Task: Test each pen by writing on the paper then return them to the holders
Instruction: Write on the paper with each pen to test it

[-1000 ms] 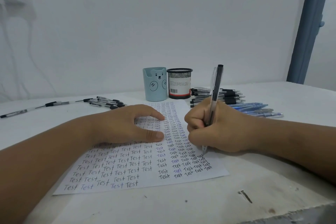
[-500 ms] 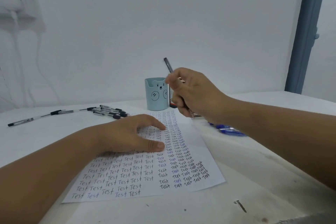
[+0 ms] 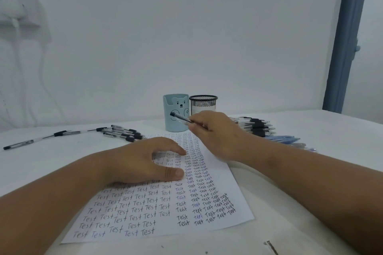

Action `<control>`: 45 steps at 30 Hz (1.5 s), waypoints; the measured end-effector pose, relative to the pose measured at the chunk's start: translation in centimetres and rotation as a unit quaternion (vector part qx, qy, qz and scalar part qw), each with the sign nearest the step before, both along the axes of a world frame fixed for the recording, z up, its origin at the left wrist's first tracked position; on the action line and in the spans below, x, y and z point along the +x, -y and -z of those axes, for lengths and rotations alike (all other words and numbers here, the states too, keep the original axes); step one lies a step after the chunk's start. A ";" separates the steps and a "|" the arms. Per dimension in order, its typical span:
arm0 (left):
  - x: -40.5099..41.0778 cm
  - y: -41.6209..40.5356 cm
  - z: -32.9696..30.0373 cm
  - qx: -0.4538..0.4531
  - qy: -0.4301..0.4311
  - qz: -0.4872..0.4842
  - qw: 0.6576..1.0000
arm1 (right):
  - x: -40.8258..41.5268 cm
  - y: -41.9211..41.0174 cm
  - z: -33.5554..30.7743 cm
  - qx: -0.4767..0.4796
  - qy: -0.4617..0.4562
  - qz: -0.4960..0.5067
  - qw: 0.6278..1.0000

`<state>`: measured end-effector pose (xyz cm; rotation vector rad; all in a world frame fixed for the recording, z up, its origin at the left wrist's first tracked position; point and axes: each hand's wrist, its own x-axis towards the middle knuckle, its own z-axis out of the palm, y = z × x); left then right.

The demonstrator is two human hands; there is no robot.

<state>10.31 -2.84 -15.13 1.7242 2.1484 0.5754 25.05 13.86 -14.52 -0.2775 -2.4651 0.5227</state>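
Return step, by my reading: right hand (image 3: 215, 136) pinches pen (image 3: 180, 118) in front of bear cup (image 3: 176, 113). Left hand (image 3: 143, 161), fingers flat and spread, pins paper (image 3: 226, 180). Next: upend pen, drop in cup.

From my remote seat I see two bare forearms, one coming in from seven o'clock, the other from four o'clock. No sleeve shows on either. The left hand (image 3: 143, 161) and right hand (image 3: 219, 136) wear no glove, ring, watch or band that I can make out. The thumbnail is short, unpainted.
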 end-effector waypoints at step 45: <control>-7.3 1.4 0.2 0.262 -0.043 -0.231 0.936 | 2.0 -9.1 -1.2 0.069 0.157 0.228 0.958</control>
